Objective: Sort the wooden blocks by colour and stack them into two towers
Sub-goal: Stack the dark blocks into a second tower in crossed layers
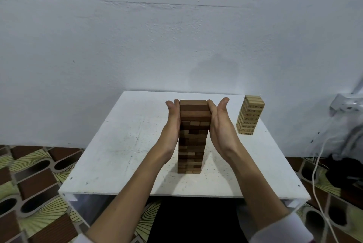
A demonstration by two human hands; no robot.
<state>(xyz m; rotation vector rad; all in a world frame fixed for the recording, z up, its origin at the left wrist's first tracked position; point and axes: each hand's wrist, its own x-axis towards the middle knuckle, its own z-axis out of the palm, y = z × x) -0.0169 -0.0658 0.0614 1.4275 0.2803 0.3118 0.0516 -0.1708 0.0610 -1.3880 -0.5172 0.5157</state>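
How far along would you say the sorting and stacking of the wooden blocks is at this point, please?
Nearly done, it seems. The light tower stands finished at the table's far right corner, untouched. The dark tower stands tall mid-table; the left hand and right hand press flat against its upper sides, apparently squaring it. No loose blocks show, so only straightening and letting go seem left.

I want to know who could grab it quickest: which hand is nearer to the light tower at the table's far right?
The right hand. It presses the dark tower's right side, apart from the light tower. The left hand presses the dark tower's opposite side, farther away.
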